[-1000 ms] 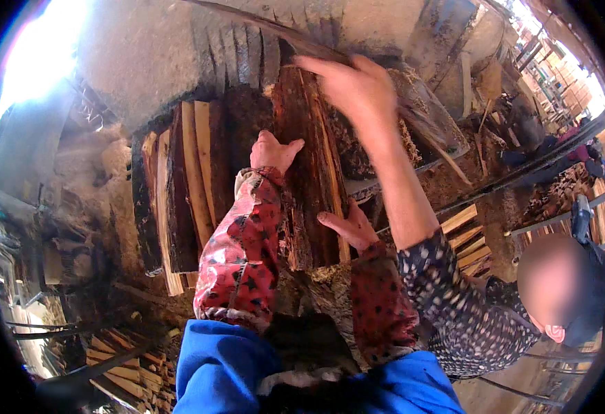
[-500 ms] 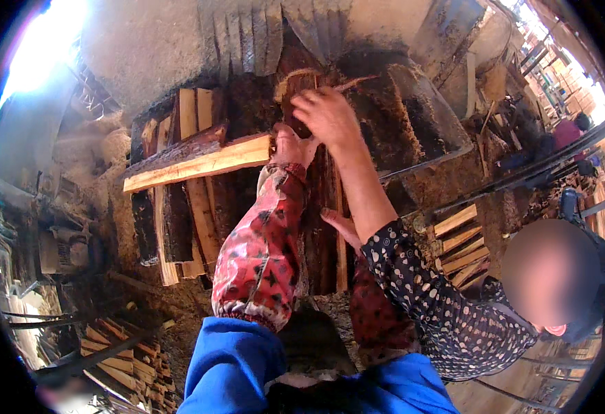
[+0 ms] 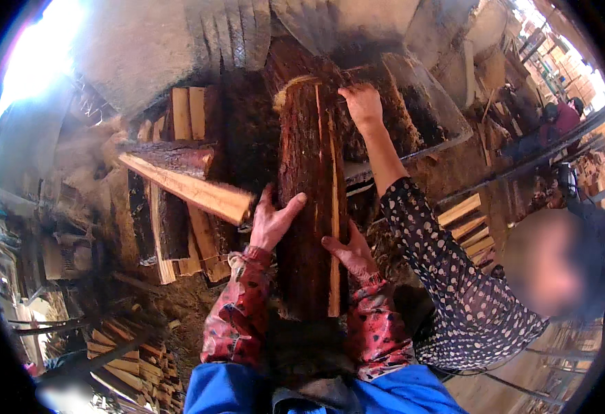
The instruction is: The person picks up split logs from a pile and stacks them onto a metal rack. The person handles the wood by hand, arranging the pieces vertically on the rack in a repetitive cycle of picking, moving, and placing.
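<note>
A thick bark-covered log (image 3: 304,159) lies lengthwise in front of me, with a pale split strip along its right side. At its left side is my left hand (image 3: 272,222), fingers stretched and apart, thumb against the bark. My right hand (image 3: 355,254) holds the log's right side, thumb on top and fingers partly hidden. A split wood piece (image 3: 192,190) with a pale face lies tilted across other pieces, its near end close to my left fingers. At the log's far right, a co-worker's hand (image 3: 363,107) is closed; what it holds, if anything, is unclear.
Split pieces (image 3: 189,114) lie beneath and behind the tilted one. Another bark-covered log (image 3: 285,65) is beyond mine. A dark metal sheet (image 3: 440,117) lies at the right. Stacked wood (image 3: 464,224) stands by the co-worker's sleeve (image 3: 430,255), and more wood (image 3: 126,362) at lower left.
Both my hands have moved nearer to me along the log; the left has come away from the split piece. That piece's right end has dropped toward me. The co-worker's hand has moved right.
</note>
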The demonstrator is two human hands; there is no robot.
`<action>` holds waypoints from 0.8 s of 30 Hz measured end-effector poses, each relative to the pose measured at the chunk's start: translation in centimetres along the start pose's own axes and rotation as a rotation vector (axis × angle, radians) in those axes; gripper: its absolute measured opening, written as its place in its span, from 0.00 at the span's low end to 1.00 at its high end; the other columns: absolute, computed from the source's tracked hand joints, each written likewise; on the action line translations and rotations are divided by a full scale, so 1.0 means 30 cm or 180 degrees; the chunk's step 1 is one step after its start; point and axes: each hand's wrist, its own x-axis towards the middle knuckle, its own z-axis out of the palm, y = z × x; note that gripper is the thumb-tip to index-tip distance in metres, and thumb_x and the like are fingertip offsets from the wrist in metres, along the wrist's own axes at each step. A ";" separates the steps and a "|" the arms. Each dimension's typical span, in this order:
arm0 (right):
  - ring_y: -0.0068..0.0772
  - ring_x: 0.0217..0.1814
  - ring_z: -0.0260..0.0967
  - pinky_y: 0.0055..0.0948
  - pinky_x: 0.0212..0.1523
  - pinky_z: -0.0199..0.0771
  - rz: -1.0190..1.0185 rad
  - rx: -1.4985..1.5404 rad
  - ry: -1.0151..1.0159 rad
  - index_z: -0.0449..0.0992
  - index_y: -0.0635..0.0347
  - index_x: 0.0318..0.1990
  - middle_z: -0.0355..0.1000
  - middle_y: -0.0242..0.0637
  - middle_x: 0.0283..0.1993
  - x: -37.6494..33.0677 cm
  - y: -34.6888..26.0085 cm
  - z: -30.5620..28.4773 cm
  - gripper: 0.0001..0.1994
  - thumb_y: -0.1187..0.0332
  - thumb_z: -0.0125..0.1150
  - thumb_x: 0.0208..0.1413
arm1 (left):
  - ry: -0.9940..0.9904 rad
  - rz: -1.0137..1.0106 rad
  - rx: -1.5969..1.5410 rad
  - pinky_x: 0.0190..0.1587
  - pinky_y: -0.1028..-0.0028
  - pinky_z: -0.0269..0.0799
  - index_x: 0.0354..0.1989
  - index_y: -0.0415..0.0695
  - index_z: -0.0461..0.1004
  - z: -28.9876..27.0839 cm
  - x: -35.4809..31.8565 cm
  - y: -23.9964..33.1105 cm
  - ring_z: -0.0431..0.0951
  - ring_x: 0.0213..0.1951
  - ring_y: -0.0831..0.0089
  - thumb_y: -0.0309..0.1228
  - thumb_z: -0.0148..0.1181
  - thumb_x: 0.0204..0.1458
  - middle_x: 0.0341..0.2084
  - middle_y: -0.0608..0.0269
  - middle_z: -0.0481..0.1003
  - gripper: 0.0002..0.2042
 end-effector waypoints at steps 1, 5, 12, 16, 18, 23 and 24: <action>0.39 0.60 0.60 0.36 0.58 0.61 0.0202 0.0251 -0.0035 0.65 0.56 0.51 0.65 0.37 0.56 -0.050 0.014 0.015 0.26 0.57 0.63 0.46 | -0.0004 -0.0345 -0.0376 0.54 0.68 0.67 0.58 0.28 0.60 -0.004 -0.011 -0.045 0.71 0.52 0.62 0.49 0.69 0.42 0.50 0.46 0.71 0.42; 0.44 0.61 0.59 0.38 0.60 0.59 0.0568 0.0556 -0.0070 0.62 0.60 0.56 0.63 0.42 0.57 -0.152 0.054 0.023 0.32 0.55 0.65 0.45 | -0.0209 -0.0908 -0.0655 0.54 0.69 0.67 0.57 0.30 0.61 0.009 -0.018 0.043 0.72 0.50 0.65 0.45 0.69 0.44 0.50 0.50 0.71 0.39; 0.51 0.63 0.56 0.42 0.62 0.56 0.0463 -0.0044 0.0093 0.56 0.67 0.63 0.61 0.51 0.59 -0.352 0.005 0.131 0.44 0.50 0.70 0.44 | -0.0825 -0.0652 -0.1349 0.55 0.68 0.65 0.59 0.33 0.61 -0.061 -0.179 -0.133 0.70 0.52 0.66 0.42 0.71 0.41 0.52 0.54 0.69 0.39; 0.57 0.63 0.53 0.44 0.62 0.55 0.0232 -0.0889 0.0508 0.56 0.68 0.62 0.58 0.55 0.60 -0.548 -0.033 0.231 0.47 0.47 0.72 0.40 | -0.0895 -0.1065 -0.1341 0.48 0.68 0.70 0.55 0.35 0.64 -0.129 -0.360 -0.178 0.73 0.45 0.67 0.40 0.70 0.39 0.46 0.57 0.72 0.35; 0.55 0.61 0.56 0.41 0.62 0.57 0.0428 -0.1243 0.0724 0.58 0.69 0.61 0.59 0.56 0.57 -0.648 -0.096 0.291 0.48 0.48 0.74 0.37 | -0.1135 -0.0894 -0.1567 0.44 0.69 0.71 0.53 0.36 0.66 -0.181 -0.434 -0.182 0.74 0.42 0.68 0.38 0.66 0.40 0.41 0.59 0.73 0.31; 0.56 0.62 0.55 0.40 0.62 0.55 -0.0198 -0.1097 0.1189 0.50 0.73 0.64 0.54 0.57 0.61 -0.869 -0.230 0.413 0.53 0.46 0.73 0.38 | -0.1896 -0.0679 -0.2173 0.41 0.65 0.73 0.60 0.40 0.57 -0.357 -0.537 -0.236 0.73 0.43 0.65 0.39 0.53 0.54 0.46 0.54 0.69 0.27; 0.52 0.62 0.55 0.38 0.63 0.54 -0.0158 -0.0870 0.1144 0.49 0.72 0.64 0.55 0.55 0.62 -0.897 -0.248 0.421 0.51 0.47 0.71 0.41 | -0.2254 -0.0043 -0.2680 0.46 0.63 0.73 0.59 0.39 0.57 -0.375 -0.537 -0.247 0.72 0.47 0.62 0.39 0.53 0.54 0.46 0.52 0.69 0.27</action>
